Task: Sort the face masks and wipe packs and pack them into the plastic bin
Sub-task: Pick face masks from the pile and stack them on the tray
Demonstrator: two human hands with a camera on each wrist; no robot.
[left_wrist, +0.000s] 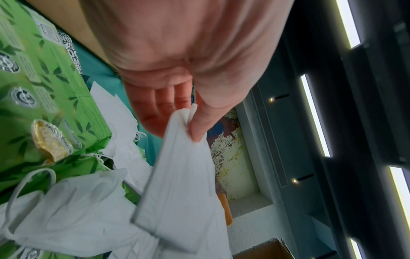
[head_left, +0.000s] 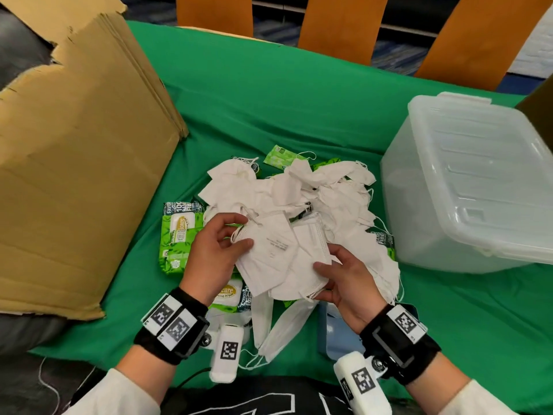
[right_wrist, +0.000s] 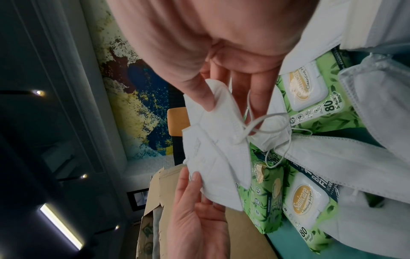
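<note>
My left hand (head_left: 216, 250) pinches one edge of a folded mask (head_left: 269, 250) and my right hand (head_left: 348, 280) pinches the other side, holding it at the centre of the frame above the pile of masks (head_left: 299, 187) and wipe packs (head_left: 176, 235) on the worktop (head_left: 284, 100). The bin (head_left: 466, 187) sits at right, lid on; cardboard (head_left: 74, 160) fills the left.

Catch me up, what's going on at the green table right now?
A person is sorting a mixed pile. Both hands hold white face masks over the heap: the left hand pinches one mask at its edge, and the right hand grips a few stacked masks. Green wipe packs lie partly buried under loose masks. The plastic bin sits to the right with its lid on; whether anything is inside cannot be told.
</note>
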